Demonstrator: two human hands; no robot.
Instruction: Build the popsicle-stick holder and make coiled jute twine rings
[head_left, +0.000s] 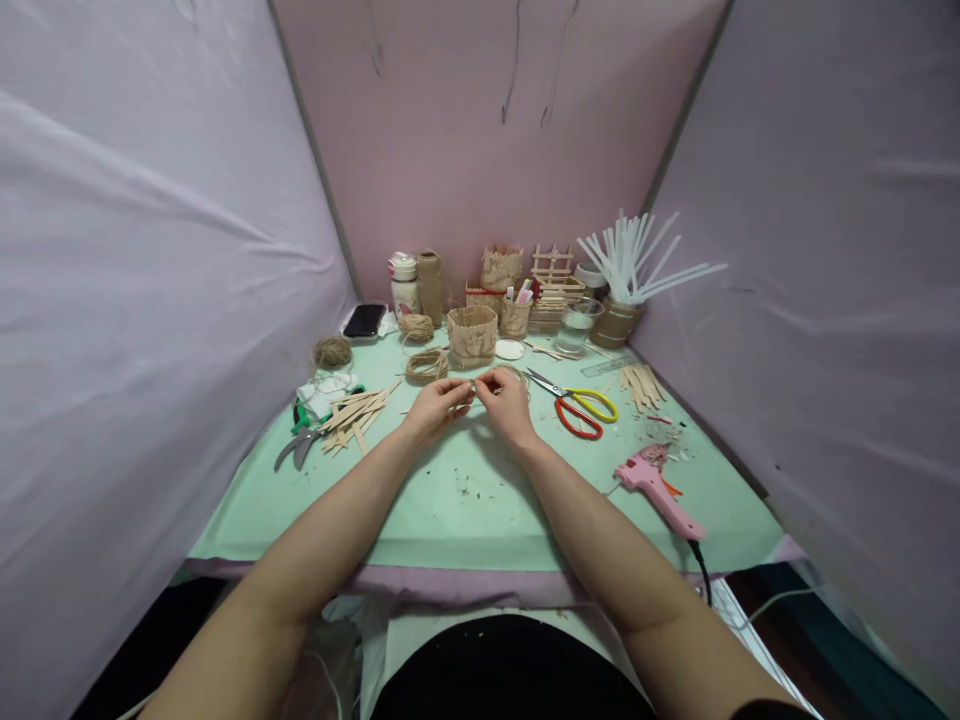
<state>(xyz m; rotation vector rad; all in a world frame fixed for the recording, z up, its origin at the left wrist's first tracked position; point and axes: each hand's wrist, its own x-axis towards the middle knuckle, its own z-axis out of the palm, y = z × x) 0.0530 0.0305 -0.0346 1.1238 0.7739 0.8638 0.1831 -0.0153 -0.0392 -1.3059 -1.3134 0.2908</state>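
Left hand (440, 403) and right hand (502, 402) meet above the surface (450, 520), fingertips pinched close together on thin twine (480, 403) between them; the exact grip is too small to make out. Just beyond the left hand lies a coil (427, 366), and behind both hands stands a basket (472, 340). Scissors (576, 420) with 2 coloured handles lie right of the right hand, a glue gun (660, 490) farther right. Sticks (360, 413) and shears (301, 447) lie left of the left hand.

The fingers (491, 380) were bare, and so were the left forearm (337, 520) and right forearm (592, 545) behind them, broadening away from the fingers. Well back from the fingers showed a rounded black garment (510, 670) and, rightward, a dark sleeve edge (772, 711).
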